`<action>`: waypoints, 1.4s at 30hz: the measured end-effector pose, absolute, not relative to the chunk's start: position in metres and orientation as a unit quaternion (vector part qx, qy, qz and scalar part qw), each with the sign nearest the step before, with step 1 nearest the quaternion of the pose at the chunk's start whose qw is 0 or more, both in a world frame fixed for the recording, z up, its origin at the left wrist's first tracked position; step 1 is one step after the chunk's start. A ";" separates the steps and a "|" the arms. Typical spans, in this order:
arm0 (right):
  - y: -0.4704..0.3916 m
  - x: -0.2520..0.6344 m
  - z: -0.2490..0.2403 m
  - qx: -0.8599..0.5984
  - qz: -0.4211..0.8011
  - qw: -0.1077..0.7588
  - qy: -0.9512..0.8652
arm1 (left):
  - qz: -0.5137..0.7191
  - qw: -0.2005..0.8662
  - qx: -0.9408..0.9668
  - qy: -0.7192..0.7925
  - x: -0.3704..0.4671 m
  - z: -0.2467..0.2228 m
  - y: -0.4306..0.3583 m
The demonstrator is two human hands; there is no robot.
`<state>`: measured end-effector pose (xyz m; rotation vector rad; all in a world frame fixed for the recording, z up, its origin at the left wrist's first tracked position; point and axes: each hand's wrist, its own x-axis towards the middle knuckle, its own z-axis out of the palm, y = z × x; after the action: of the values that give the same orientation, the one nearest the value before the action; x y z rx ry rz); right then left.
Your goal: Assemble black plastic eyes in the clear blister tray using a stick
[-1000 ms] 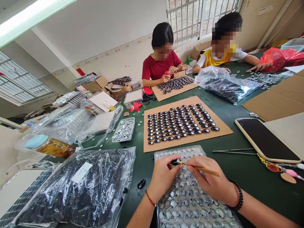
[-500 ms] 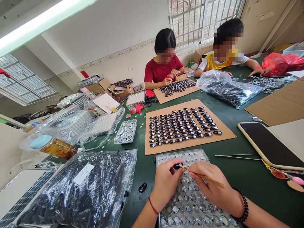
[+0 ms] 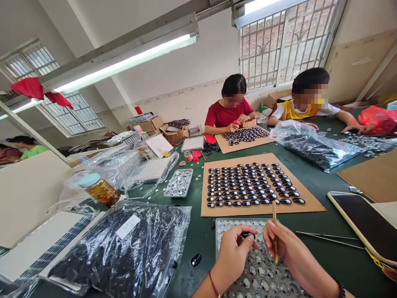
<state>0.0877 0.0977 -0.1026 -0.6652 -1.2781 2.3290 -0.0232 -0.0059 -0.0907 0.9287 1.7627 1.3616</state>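
My left hand (image 3: 232, 253) pinches a small glossy black oval piece (image 3: 247, 234) between thumb and fingers. In my right hand (image 3: 288, 246) is a thin wooden stick (image 3: 274, 217), held nearly upright, its yellowish tip pointing down over the tray. Beneath both hands lies a clear plastic tray (image 3: 221, 223) with rows of round, shiny, clear-looking pieces. Beyond it, a cardboard sheet (image 3: 310, 205) carries rows of black oval pieces with pale spots. One loose black oval piece (image 3: 195, 260) rests on the green table left of the tray.
A large bag of black pieces (image 3: 124, 256) lies at left, near a blue-lidded jar (image 3: 101, 190). A small box of shiny bits (image 3: 179, 183) stands behind. Tweezers (image 3: 328, 236) and a phone (image 3: 362, 225) lie right. Two people (image 3: 229, 111) work across the table.
The stick has come away from the black piece and swung from slanting to nearly upright, tip down. My hands have moved apart. The camera view has tilted up and shifted left.
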 end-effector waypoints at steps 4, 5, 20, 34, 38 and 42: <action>0.096 0.087 -0.102 -0.262 0.777 0.222 -0.528 | 0.568 0.351 0.344 0.660 -0.018 -0.092 -0.006; 0.096 0.087 -0.102 -0.259 0.755 0.231 -0.557 | 0.573 0.352 0.349 0.652 -0.016 -0.092 -0.006; 0.101 0.084 -0.098 -0.223 0.774 0.157 -0.572 | 0.443 0.177 0.494 0.726 -0.020 -0.090 -0.010; 0.097 0.081 -0.112 -0.223 0.762 0.212 -0.570 | 0.363 -0.022 0.577 0.731 -0.023 -0.095 -0.016; 0.092 0.077 -0.118 -0.213 0.794 0.200 -0.533 | 0.374 -0.021 0.570 0.731 -0.019 -0.102 -0.017; 0.092 0.075 -0.115 -0.235 0.819 0.180 -0.491 | 0.468 0.030 0.487 0.737 -0.021 -0.105 -0.011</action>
<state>0.0755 0.0924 -0.1151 -0.6650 -1.3881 2.3134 -0.0212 -0.0114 -0.1054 1.5020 2.2727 1.4415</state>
